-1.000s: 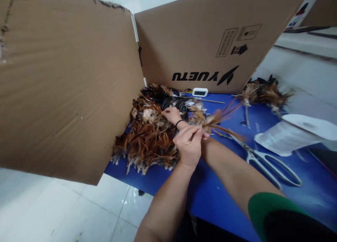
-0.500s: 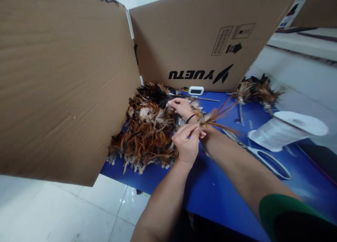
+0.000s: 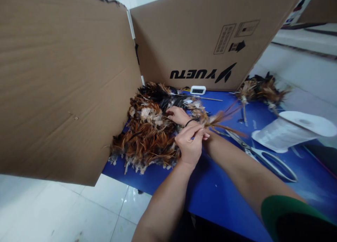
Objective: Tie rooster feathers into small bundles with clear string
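My left hand (image 3: 189, 143) is closed in a pinch on the base of a small bunch of orange-brown feathers (image 3: 222, 119), whose tips fan out to the right above my right forearm. Past it, with a black band at the wrist, my right hand (image 3: 179, 116) reaches left into a large feather pile (image 3: 147, 142). Its fingers are curled together at the pile's pale and dark feathers, and whatever lies between them is too small to make out. The pile, brown, black and whitish, rests on a blue tabletop (image 3: 207, 196).
Cardboard panels (image 3: 65, 77) stand left of and behind the pile. A small white display (image 3: 198, 90) and a thin stick (image 3: 210, 99) are near the back. Scissors (image 3: 265, 157), a white spool (image 3: 286, 131) and more feather bunches (image 3: 260, 89) are at the right.
My right hand has moved down and slightly left over the pile. My left hand still pinches its feathers. The view has shifted slightly.
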`<state>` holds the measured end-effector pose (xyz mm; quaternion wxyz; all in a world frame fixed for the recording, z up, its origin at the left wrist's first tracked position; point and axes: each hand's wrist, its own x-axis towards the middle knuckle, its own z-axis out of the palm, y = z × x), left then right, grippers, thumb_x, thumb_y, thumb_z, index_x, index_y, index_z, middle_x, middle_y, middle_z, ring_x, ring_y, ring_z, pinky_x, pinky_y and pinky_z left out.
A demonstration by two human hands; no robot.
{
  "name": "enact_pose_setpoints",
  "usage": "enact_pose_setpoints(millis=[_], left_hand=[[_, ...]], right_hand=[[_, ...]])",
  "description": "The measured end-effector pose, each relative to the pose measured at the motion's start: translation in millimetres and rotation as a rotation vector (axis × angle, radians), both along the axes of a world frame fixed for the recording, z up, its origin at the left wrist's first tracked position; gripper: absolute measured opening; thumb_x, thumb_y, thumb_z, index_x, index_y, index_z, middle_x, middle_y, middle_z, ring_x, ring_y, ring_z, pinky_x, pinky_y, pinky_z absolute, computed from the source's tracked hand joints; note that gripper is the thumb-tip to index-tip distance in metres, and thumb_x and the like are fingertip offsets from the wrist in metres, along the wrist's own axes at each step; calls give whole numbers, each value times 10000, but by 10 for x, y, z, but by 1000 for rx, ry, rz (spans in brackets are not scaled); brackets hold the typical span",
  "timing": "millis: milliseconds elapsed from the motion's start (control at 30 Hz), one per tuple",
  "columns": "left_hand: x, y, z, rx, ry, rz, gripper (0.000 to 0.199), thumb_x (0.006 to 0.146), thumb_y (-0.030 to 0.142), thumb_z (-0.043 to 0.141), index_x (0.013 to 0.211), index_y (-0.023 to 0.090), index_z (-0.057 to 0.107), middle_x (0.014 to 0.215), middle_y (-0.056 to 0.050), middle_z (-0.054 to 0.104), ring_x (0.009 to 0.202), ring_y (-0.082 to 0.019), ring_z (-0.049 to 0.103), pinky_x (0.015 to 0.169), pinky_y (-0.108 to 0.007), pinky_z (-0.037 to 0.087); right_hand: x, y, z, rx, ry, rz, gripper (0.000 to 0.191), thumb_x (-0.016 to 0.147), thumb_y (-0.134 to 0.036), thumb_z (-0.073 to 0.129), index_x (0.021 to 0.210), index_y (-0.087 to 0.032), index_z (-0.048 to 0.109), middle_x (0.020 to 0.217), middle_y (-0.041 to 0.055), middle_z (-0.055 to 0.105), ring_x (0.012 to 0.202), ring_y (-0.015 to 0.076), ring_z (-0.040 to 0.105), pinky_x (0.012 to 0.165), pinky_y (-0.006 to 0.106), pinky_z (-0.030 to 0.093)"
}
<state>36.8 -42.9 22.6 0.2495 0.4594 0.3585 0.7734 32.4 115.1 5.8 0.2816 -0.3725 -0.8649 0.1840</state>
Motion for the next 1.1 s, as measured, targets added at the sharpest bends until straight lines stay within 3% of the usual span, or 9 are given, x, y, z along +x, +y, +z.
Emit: enact_pose_setpoints(millis=[133,300,500,567,667,733,900,1033,1100], left_hand=[[2,-3,6,0,11,32,125,807,256,637,822,164,721,659,-13,666,523,-121,637,544,-276,572],[-32,-11,20,4,40,94,117,803,257,646,825,170,721,654,-9,675,532,-120,641,566,-274,576],[-79,-16,68,29,100,167,77,793,236,664,790,177,714,600,2,670,581,-131,646,645,-289,571],[-80,-18,80,32,103,167,78,796,234,661,782,175,710,589,4,667,567,-126,637,632,-282,564],[-73,-18,78,14,77,142,96,805,251,651,786,176,708,584,8,662,537,-120,625,601,-277,558],[-72,-20,74,-8,65,137,107,807,268,650,789,181,708,597,5,665,541,-123,630,605,-282,562],[-96,-40,102,-28,63,148,121,814,271,640,763,184,707,584,5,654,529,-121,619,587,-283,563],[-117,-54,145,-31,70,175,141,817,242,633,713,175,702,590,-4,658,542,-120,621,570,-271,553],[-121,-55,158,-31,67,186,151,816,236,633,694,175,699,584,-5,656,536,-120,616,561,-269,548]], right_hand=[[-88,-66,97,95,72,-61,259,794,-131,515,950,-162,720,939,77,684,825,172,619,811,288,457],[-313,-105,201,15,88,2,196,798,-211,569,915,-196,726,911,30,711,813,141,628,781,243,454],[-578,-142,168,-45,-85,-244,320,791,-461,592,856,-176,719,833,106,716,817,239,651,712,311,454],[-625,-128,144,-49,-120,-240,287,779,-439,609,859,-185,716,851,101,717,827,240,651,713,308,453],[-655,-97,122,-48,-125,-181,140,766,-267,613,820,-194,720,866,82,717,850,218,649,749,292,449],[-663,-94,129,-32,-101,-184,153,762,-194,589,839,-194,720,900,83,712,873,208,642,772,286,446],[-751,-136,204,-7,-12,-169,209,820,-279,562,947,-217,716,989,73,700,882,187,633,780,270,447],[-919,-122,214,-159,34,-181,270,784,-460,616,826,-223,740,872,83,721,871,220,648,769,294,458],[-992,-93,187,-249,66,-178,230,720,-445,686,783,-231,742,845,71,725,875,224,650,774,299,461]])
